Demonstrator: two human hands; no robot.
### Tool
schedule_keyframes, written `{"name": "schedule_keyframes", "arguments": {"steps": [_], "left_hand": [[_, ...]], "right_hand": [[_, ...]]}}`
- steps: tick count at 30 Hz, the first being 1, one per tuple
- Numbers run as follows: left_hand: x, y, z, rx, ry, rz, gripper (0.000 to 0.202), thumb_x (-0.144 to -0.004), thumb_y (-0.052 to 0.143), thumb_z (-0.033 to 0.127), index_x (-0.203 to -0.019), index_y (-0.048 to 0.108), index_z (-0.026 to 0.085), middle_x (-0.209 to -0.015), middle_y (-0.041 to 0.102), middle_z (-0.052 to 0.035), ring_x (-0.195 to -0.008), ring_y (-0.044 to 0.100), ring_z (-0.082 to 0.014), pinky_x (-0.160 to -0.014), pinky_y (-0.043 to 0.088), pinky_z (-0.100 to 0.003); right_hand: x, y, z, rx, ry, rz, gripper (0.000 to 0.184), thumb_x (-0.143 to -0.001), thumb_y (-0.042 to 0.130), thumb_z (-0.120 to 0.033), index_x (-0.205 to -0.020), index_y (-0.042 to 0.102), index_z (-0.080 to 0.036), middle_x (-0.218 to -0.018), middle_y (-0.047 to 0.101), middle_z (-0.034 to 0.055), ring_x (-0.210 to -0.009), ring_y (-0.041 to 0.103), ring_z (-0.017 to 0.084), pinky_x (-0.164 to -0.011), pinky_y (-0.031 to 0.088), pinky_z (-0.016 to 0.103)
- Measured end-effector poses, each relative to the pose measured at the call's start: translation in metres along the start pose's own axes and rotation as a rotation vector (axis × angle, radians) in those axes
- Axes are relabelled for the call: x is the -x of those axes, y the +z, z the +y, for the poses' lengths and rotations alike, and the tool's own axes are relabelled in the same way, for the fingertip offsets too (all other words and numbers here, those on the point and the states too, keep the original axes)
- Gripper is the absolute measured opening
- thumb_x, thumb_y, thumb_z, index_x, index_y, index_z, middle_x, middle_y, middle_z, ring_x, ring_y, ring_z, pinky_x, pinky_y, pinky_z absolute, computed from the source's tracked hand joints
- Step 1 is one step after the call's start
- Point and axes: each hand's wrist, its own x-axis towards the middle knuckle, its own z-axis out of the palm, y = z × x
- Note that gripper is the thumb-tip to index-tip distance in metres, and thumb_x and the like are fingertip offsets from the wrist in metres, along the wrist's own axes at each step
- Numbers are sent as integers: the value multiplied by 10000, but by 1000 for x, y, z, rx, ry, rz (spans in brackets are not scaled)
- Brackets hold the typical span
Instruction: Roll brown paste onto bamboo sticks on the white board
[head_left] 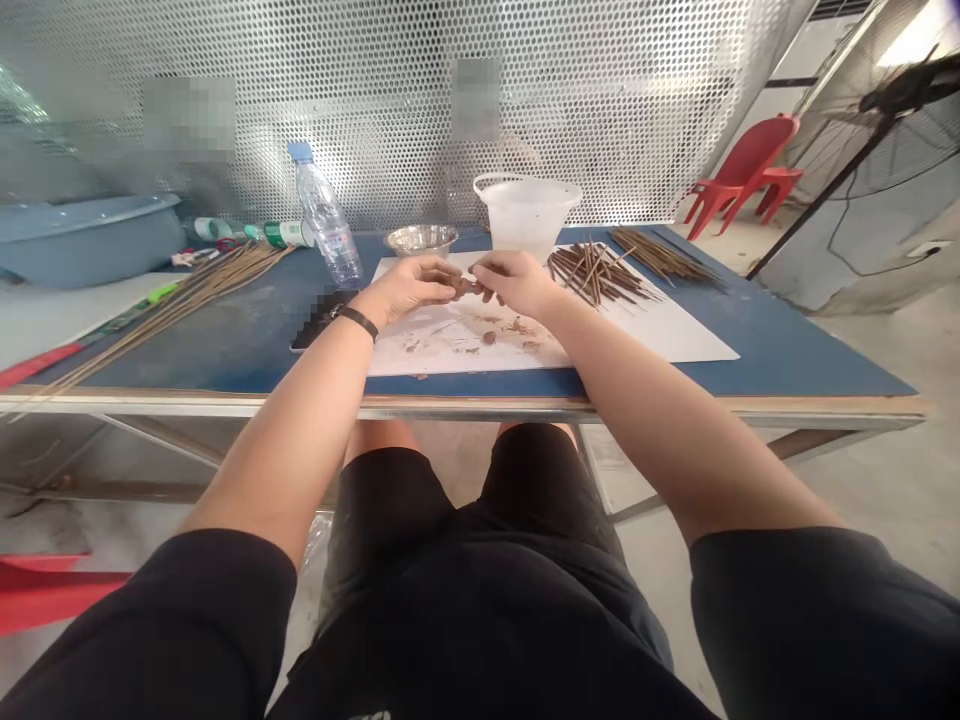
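Observation:
My left hand (411, 285) and my right hand (516, 281) meet above a white sheet (660, 325) on the blue table (247, 340). Both hands pinch a small brown lump (468, 287) between their fingertips. Brown smears and crumbs (489, 337) lie on the sheet just below the hands. A black band sits on my left wrist. A pile of brown-coated sticks (596, 272) lies on the sheet to the right of my right hand.
A white plastic tub (527, 212), a small metal bowl (421, 239) and a water bottle (325, 215) stand behind the hands. Long bare sticks (180, 300) lie at left, a blue basin (90, 235) far left. More sticks (660, 255), a red chair (742, 170) and a fan stand at right.

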Motion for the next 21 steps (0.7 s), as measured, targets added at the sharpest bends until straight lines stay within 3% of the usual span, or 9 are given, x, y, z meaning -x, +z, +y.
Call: {"name": "schedule_keyframes", "arguments": {"steps": [5, 15, 21], "left_hand": [[1, 0, 2, 53, -3, -22, 469, -610, 1079, 227, -991, 808, 188, -946, 793, -44, -1007, 806, -259, -1083, 588, -506], [-1, 1, -3, -61, 10, -17, 438, -659, 1057, 300, -1010, 815, 198, -917, 776, -48, -900, 733, -198, -865, 561, -380], [1, 3, 5, -87, -4, -8, 304, -702, 988, 249, -920, 786, 187, -918, 759, -56, -828, 687, -174, -781, 515, -347]], "right_hand": [[0, 10, -9, 81, -59, 0, 50, -959, 820, -177, -920, 790, -177, -751, 739, -7, -689, 630, 128, -652, 468, 257], [5, 14, -21, 98, 42, -5, 168, -979, 743, -125, -819, 743, -175, -685, 731, -1, -608, 648, 123, -546, 478, 226], [5, 14, -21, 149, 22, 23, 158, -1003, 699, -161, -859, 758, -185, -769, 772, 24, -657, 670, 146, -632, 522, 262]]}}
